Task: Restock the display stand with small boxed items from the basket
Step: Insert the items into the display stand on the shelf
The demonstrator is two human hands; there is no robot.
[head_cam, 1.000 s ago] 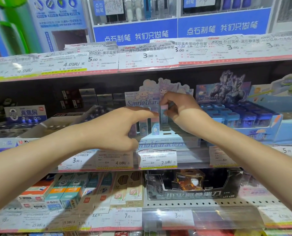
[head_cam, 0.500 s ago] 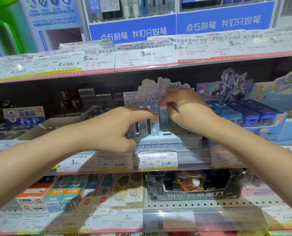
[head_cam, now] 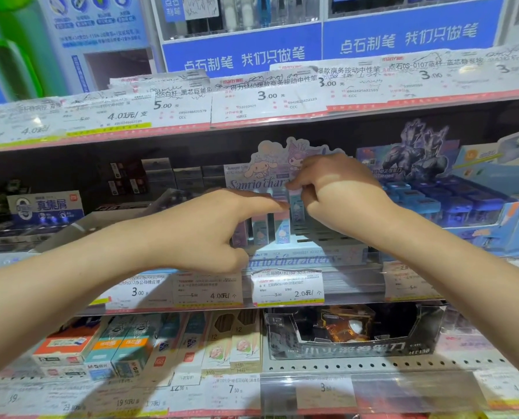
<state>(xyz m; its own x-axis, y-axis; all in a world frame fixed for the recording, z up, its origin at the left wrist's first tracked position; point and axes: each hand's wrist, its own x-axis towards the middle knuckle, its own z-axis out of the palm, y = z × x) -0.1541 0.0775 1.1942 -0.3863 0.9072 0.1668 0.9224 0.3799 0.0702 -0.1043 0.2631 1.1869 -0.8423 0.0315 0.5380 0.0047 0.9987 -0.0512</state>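
Mid-restock at frame centre: right hand [head_cam: 336, 192] pinching a small boxed item [head_cam: 296, 204] upright over the display stand [head_cam: 309, 252], left hand [head_cam: 203, 228] with forefinger straight steadying neighbouring boxes [head_cam: 270, 228]; next, probably seating it squarely in its slot.

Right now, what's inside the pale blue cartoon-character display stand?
The pale blue cartoon-character display stand holds small upright pastel boxes in slotted rows, with empty slots to the right. The left hand and right hand cover its other rows.

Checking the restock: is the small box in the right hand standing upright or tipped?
Upright. The small pale blue box stands tall on its end in the stand's slotted tray, pinched near its top by the right hand.
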